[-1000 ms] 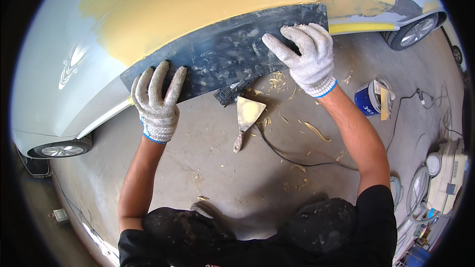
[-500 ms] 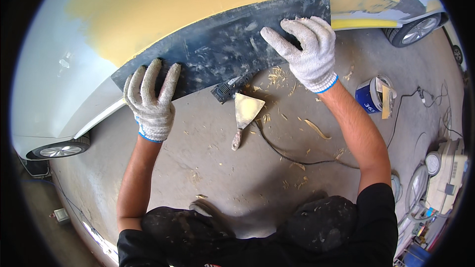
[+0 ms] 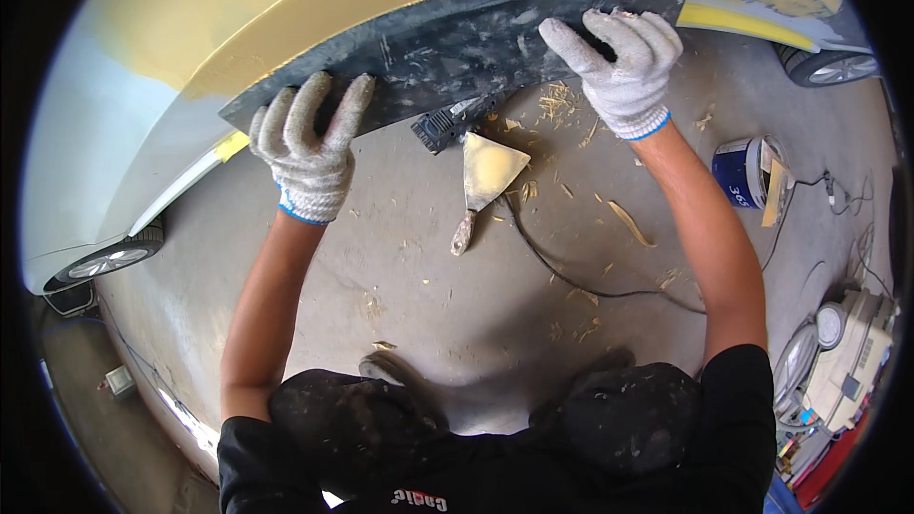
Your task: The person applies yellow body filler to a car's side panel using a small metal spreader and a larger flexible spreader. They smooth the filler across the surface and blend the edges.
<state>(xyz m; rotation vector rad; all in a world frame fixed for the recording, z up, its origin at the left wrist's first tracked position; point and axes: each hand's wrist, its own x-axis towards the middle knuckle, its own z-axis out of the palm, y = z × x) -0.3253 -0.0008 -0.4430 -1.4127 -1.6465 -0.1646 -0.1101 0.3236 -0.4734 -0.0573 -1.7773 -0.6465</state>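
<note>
Both my hands wear white knitted gloves with blue cuffs. They grip a long, dark, smeared flexible sheet [image 3: 447, 43], whose upper edge lies curved against the lower side of a car body. Toward the sheet's left end, my left hand [image 3: 309, 152] has its fingers over the face, with its thumb side toward the middle. Near the right end my right hand [image 3: 624, 71] is curled on it in the same way. Above the sheet, a smooth band of tan filler [image 3: 286, 33] coats the grey car panel [image 3: 86, 124]. The sheet's back is hidden.
On the concrete floor below the sheet lie a filler-smeared putty knife [image 3: 495, 169] and a black corded power tool [image 3: 440, 130]. Yellowish shavings [image 3: 628, 224] are scattered around. A blue-and-white bucket [image 3: 741, 173] stands at right, near cables and a pale machine [image 3: 847, 352].
My hands have drawn the sheet down the panel, and a smooth filler band now shows above its upper edge. The whole view has shifted, with floor things now higher and further right.
</note>
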